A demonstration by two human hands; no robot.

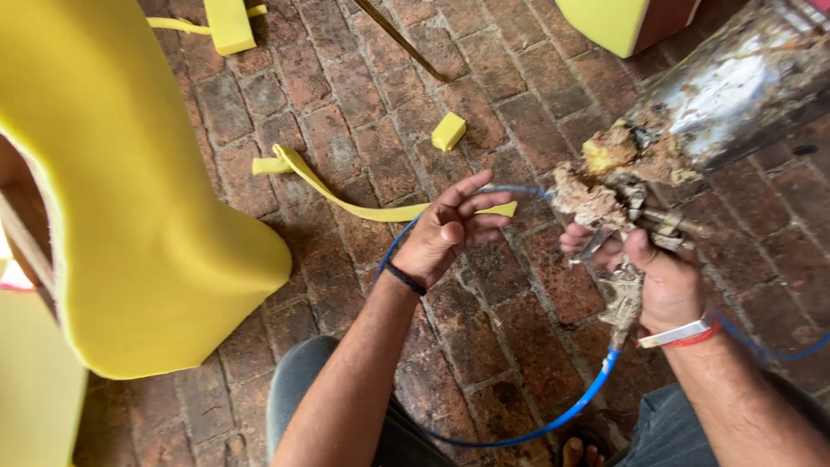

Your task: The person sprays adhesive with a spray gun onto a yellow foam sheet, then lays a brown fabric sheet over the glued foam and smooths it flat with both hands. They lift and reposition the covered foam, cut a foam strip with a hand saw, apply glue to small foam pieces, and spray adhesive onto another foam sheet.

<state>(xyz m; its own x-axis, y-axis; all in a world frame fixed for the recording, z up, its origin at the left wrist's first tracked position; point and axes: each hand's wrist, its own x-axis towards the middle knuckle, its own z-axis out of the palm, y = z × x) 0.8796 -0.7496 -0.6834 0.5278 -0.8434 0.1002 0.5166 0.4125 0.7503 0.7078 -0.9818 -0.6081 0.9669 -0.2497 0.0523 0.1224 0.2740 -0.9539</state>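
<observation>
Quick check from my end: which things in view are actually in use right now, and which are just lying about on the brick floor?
In use:
- spray gun with crusted metal cup, gripped by the right hand
- blue hose feeding the gun
- left hand, open beside the nozzle, holding nothing
- big yellow foam piece, probably

Lying about:
- foam strip
- small foam block
- foam offcut

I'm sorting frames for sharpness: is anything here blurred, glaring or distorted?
Head view: soft, even daylight with faint shadows; the spray gun in the right hand and its metal cup look smeared, and the cup shows bright glare; the left hand is slightly soft; the brick floor and yellow foam are fairly sharp; wide-angle stretching shows at the edges.
</observation>
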